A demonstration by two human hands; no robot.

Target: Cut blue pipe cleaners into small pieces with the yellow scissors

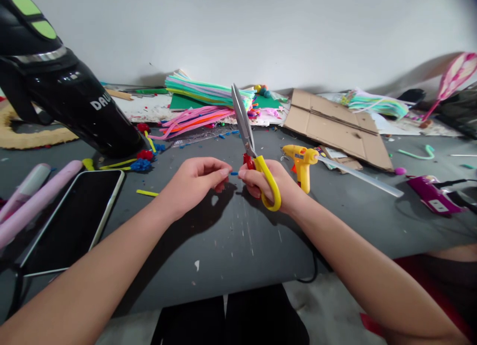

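Between my two hands, over the middle of the grey table, is a short blue piece of pipe cleaner point(234, 173). My left hand point(203, 183) pinches its left end between thumb and forefinger. The fingers of my right hand point(266, 183) meet its other end. Scissors point(257, 156) with red and yellow handles are also in my right hand, blades pointing up and away from me. Their blades look nearly closed. Most of the blue piece is hidden by my fingertips.
A yellow glue gun point(303, 161) with a long glue stick lies right of my right hand. Behind are pipe cleaner bundles point(208, 91) and folded cardboard point(335, 126). At left stand a black bottle point(85, 101) and a phone point(74, 215); a purple device point(436, 195) is at right.
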